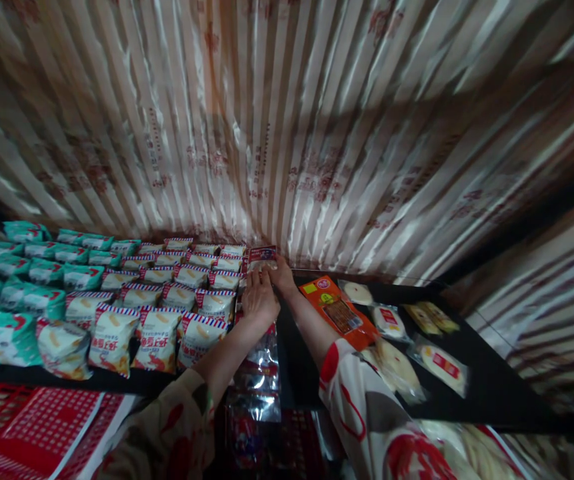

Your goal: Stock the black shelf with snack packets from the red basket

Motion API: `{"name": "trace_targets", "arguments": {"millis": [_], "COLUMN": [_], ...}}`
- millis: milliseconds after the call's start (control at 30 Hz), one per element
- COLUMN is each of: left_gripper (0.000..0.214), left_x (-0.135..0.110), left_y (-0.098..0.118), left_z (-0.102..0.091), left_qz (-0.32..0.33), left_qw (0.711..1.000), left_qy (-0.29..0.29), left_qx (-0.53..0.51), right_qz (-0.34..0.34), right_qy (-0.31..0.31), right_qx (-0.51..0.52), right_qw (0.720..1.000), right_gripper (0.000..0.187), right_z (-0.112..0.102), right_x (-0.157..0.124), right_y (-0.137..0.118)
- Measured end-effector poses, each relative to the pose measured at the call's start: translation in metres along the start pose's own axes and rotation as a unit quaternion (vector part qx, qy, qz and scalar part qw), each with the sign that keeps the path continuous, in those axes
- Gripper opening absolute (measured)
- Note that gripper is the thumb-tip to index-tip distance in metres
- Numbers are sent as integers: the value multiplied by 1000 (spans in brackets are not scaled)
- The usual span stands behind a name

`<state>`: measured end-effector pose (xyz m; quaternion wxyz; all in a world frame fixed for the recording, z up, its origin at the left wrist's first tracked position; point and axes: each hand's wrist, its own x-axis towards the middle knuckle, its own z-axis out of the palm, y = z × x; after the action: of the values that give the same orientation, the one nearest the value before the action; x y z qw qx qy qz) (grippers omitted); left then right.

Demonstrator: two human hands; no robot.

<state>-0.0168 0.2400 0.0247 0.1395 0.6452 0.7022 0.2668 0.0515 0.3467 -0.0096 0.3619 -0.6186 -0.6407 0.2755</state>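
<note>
A dark red packet [263,254] lies at the back of the shelf [497,380], the left hand [261,299] over its near end, fingers extended, the right hand [281,275] beside it; whether either grips, I cannot tell. Shelf-left, snack bags [155,339] stand in apparently finished rows; shelf-right, packs [389,321] look unsorted.

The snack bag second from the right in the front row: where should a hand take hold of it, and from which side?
Probably by its striped top edge, pinched from above and the near side. The snack bag shows its printed front to the near side, and other bags sit close on both sides and behind.
</note>
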Motion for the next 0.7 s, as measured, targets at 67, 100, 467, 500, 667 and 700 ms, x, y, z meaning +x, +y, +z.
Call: {"name": "trace_targets", "arguments": {"millis": [67,100,467,500,667,700], "left_gripper": [56,57,55,55,55,54], "left_x": [4,6,22,24,30,30], "left_y": [-1,-1,-7,-7,-8,-8], "left_z": [1,1,5,6,9,10], "left_qz": [-9,-13,-37,-38,-35,-37], "left_qw": [1000,1000,997,997,998,999], "left_qy": [0,-2,-3,-2,1,1], "left_qx": [-8,-12,-60,-60,-42,-40], "right_qz": [-9,-12,-25,-24,-20,-21], "right_qy": [-14,-20,-46,-49,-65,-67], "right_qx": [-31,-41,-85,-91,-123,-130], "right_qw": [999,999,995,994,990,989], "right_gripper": [48,48,44,44,38,36], "right_z": [3,4,13,13,12,12], "right_x": [5,7,20,20,23,24], "right_y": [-1,-1,-4,-5,-7,-8]}}
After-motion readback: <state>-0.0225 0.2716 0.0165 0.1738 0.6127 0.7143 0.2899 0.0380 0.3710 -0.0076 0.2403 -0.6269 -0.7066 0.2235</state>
